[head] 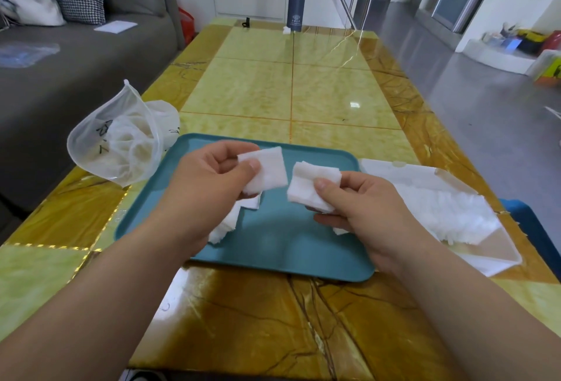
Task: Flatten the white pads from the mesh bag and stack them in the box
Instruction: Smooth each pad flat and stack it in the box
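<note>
Over the tray (288, 244), the left hand (212, 186) pinches 1 flat white pad (270, 171) and the right hand (361, 207) pinches a thicker wad (306, 186), while the box (498, 254) lies at 3 o'clock, long axis 10-to-4, nearer the right hand.

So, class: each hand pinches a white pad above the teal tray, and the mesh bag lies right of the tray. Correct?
No. The head view shows the mesh bag left of the teal tray; the clear box lies on its right. The left hand and right hand do each pinch a white pad above it.
</note>
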Available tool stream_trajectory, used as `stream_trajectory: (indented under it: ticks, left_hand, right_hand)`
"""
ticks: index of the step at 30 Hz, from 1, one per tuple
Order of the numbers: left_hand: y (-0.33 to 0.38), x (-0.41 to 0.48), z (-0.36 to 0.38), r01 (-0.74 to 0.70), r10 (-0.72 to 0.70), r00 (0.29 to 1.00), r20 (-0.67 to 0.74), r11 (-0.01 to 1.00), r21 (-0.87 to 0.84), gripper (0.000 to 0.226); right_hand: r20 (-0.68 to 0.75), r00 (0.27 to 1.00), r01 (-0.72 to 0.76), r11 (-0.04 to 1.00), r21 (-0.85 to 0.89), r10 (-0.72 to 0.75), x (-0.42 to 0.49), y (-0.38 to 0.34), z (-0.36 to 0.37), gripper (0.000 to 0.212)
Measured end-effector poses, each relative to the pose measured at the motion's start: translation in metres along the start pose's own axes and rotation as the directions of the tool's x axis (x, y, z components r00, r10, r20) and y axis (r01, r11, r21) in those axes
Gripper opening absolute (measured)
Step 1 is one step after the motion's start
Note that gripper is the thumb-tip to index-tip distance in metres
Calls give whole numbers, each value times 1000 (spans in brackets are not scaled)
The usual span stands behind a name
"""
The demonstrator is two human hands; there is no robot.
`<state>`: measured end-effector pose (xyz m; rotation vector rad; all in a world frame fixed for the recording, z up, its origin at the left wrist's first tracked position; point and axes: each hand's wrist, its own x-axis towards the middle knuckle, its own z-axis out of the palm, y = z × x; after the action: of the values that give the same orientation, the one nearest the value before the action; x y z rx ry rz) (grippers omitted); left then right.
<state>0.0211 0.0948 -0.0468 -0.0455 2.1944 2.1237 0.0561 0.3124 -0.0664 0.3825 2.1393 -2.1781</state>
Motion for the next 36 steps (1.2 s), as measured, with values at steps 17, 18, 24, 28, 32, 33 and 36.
stream_trajectory:
  ticks: [17, 18, 24, 28, 32, 33, 36]
  left_hand:
    - [-4, -8, 11, -107, 77, 982, 171, 980, 170, 9]
    - [-5, -7, 12, -108, 80, 984, 161, 979, 175, 9]
    - [-13, -1, 10, -207, 179, 978, 111, 909, 363, 30]
    - [-13, -2, -1, -215, 88, 960, 266, 840, 498, 50]
    - [-20, -8, -9, -276, 70, 936, 345, 753, 597, 18]
    - [-24, -10, -9, -273, 80, 944, 321, 734, 621, 17]
    - [-31, -14, -4, -255, 102, 962, 253, 663, 704, 19]
  right_hand:
    - [241, 969, 72, 995, -66, -54, -11, -4, 10, 24]
    - [251, 966, 69, 996, -60, -52, -11, -5, 9, 24]
    - [276, 958, 103, 990, -93, -74, -10, -2, 8, 34]
    - [277, 957, 146, 970, -193, -89, -6, 9, 9, 30]
    - [263, 959, 196, 913, -359, -103, -3, 12, 16, 28]
    - [241, 963, 218, 882, -418, -124, -1, 15, 19, 29]
    - [166, 970, 240, 810, -535, -178, 3, 26, 26, 41]
